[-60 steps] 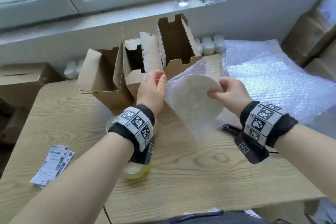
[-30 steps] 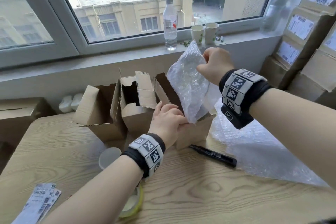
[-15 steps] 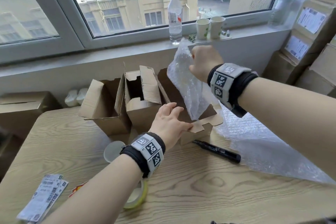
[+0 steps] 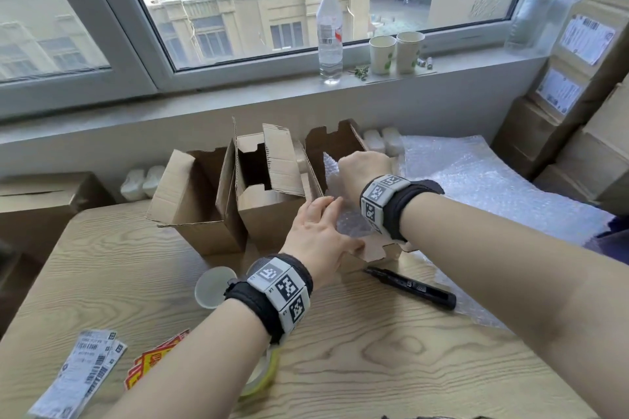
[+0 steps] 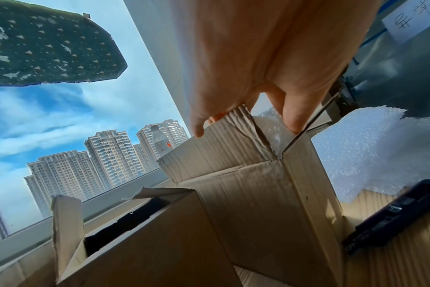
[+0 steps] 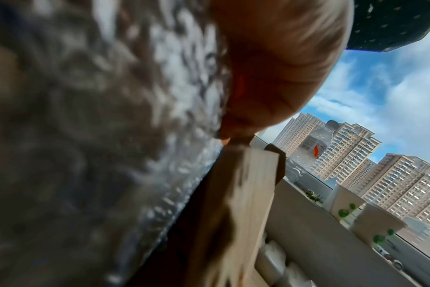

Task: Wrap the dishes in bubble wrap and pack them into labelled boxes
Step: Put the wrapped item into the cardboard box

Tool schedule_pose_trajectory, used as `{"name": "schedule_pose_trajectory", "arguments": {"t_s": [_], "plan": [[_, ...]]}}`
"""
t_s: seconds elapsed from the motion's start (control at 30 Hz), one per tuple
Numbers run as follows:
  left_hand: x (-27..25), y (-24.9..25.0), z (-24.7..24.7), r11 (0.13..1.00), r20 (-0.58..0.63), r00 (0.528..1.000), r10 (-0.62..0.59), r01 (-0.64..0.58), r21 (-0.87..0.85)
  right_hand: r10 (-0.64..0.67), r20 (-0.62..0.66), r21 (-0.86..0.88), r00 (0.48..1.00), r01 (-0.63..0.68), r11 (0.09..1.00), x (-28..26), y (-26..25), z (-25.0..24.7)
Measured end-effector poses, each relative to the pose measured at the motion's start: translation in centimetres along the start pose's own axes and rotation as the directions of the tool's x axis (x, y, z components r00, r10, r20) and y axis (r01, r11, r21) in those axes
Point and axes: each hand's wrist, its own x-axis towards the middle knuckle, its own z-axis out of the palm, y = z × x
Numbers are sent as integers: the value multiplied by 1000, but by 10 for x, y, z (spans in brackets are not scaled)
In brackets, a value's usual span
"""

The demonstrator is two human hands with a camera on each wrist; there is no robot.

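On the worktop (image 4: 357, 367), the rightmost box (image 4: 381, 250) at about one o'clock stands open to receive the bubble-wrapped dish (image 4: 350, 224), which the right hand (image 4: 364, 170) pinches inside while the left hand (image 4: 320, 235), fingers spread, steadies its front flap.

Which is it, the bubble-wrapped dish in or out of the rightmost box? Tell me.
Partly in. The bubble-wrapped dish sits down between the flaps of the rightmost box, right hand gripping its top; left hand steadies the rim.
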Motion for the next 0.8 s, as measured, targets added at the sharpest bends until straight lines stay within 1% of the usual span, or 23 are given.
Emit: {"name": "schedule_pose_trajectory", "arguments": {"t_s": [0.1, 0.23, 0.3, 0.37, 0.43, 0.5, 0.6, 0.67, 0.7, 0.8], "plan": [[0, 1, -2, 1000, 39, 999, -21, 20, 12, -9, 20, 45, 1000, 8, 999, 4, 3, 16], [1, -1, 1, 996, 90, 992, -89, 89, 2, -38, 153, 69, 988, 27, 997, 5, 10, 33], [2, -1, 2, 997, 94, 992, -83, 82, 7, -29, 205, 82, 978, 13, 997, 4, 14, 39], [2, 0, 2, 998, 88, 995, -51, 48, 34, 7, 244, 63, 970, -23, 998, 4, 19, 45], [2, 0, 3, 998, 85, 995, -43, 40, 38, 69, 302, 58, 951, -90, 994, 4, 25, 49], [3, 0, 5, 998, 77, 996, -44, 40, 50, 100, 361, 28, 927, -118, 993, 3, 31, 48], [4, 1, 5, 998, 84, 996, -38, 34, 51, 114, 475, -81, 872, -86, 993, 1, 35, 49], [4, 2, 5, 998, 94, 995, -27, 22, 55, 94, 517, -132, 851, -29, 991, -2, 32, 47], [4, 3, 5, 998, 95, 995, -21, 16, 54, 90, 517, -119, 851, -33, 992, -1, 31, 49], [5, 5, 7, 999, 96, 995, -4, 0, 43, 140, 522, 5, 842, -167, 986, -3, 33, 54]]}}
